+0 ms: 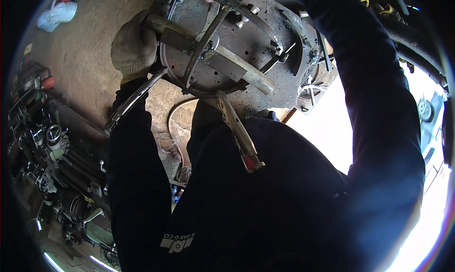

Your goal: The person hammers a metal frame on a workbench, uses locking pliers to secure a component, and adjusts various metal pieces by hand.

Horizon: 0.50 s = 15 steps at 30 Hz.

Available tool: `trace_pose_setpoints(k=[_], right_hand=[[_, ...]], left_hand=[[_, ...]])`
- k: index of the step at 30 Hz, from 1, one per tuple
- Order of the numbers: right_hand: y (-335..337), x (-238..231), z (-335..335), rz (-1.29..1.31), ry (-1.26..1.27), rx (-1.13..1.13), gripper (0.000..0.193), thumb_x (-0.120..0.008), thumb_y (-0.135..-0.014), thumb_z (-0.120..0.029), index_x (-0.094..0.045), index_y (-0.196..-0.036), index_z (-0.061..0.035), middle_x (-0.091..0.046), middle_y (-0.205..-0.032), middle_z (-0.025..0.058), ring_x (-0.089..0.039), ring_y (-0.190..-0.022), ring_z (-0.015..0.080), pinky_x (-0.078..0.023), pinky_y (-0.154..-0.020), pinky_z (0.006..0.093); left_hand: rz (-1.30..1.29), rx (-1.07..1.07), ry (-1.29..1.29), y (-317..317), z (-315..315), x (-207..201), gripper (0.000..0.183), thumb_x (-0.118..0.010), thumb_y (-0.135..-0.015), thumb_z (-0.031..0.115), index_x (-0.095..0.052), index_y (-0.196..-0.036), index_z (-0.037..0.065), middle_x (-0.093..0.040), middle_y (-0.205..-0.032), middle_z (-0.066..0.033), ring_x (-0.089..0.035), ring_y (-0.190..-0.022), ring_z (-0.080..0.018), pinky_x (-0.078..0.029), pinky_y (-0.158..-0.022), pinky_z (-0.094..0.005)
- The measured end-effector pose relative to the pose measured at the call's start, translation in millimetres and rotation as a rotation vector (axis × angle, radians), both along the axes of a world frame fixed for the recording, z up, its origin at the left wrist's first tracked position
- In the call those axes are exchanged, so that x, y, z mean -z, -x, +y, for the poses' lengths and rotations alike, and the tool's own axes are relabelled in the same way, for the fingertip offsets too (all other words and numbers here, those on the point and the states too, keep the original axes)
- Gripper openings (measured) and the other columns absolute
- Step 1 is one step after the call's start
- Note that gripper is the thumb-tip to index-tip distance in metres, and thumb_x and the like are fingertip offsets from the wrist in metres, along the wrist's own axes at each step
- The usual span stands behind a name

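Observation:
My left hand (136,46), in a dirty work glove, is closed at the left side of a round frame of curved metal bars (207,44). Its fingers are partly hidden, around the end of a straight metal bar (256,79) that crosses the frame. The frame rests over a dark steel plate (237,58) with holes. Locking pliers (237,129) hang from the frame's near rim, and a second pair of locking pliers (135,101) sits at its left. My right arm reaches past the upper edge, its hand out of sight. A small skin-toned patch at the top is unclear.
Machine parts and hoses (57,148) crowd the left side. A pale cloth bundle (57,16) lies on the brown floor (99,16) at upper left. A curved hose (171,115) runs below the plate. Dark pipes (417,44) stand at the right.

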State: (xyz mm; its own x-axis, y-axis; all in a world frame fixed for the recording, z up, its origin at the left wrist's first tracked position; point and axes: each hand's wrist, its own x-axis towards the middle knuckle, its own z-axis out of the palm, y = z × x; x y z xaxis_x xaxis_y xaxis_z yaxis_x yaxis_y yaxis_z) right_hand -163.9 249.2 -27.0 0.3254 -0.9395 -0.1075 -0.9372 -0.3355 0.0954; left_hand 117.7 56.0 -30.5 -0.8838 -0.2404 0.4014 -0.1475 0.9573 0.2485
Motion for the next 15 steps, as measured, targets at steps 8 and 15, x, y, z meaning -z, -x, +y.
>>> trace_pose_setpoints(k=[8, 15], right_hand=[[-139, -39, 140, -0.547, 0.185, 0.898, 0.019, -0.063, -0.095, -0.023, -0.078, -0.096, -0.0105, -0.075, -0.088, 0.0106, -0.071, -0.080, 0.0288, -0.058, -0.075, 0.0422], [-131, -36, 156, -0.597, 0.148, 1.082, 0.032, -0.062, -0.097, -0.044, -0.079, -0.094, -0.0170, -0.076, -0.082, 0.0088, -0.073, -0.074, 0.0236, -0.059, -0.070, 0.0360]], left_hand=[[-0.067, -0.099, 0.062, -18, 4, -12, 0.035, -0.063, -0.083, 0.020, -0.071, -0.117, 0.022, -0.073, -0.101, -0.0114, -0.070, -0.091, -0.0338, -0.057, -0.080, -0.0451], [-0.069, -0.064, 0.029, -13, 2, -6, 0.040, -0.069, -0.086, 0.022, -0.066, -0.126, 0.026, -0.072, -0.103, -0.0129, -0.069, -0.096, -0.0353, -0.055, -0.082, -0.0465]])
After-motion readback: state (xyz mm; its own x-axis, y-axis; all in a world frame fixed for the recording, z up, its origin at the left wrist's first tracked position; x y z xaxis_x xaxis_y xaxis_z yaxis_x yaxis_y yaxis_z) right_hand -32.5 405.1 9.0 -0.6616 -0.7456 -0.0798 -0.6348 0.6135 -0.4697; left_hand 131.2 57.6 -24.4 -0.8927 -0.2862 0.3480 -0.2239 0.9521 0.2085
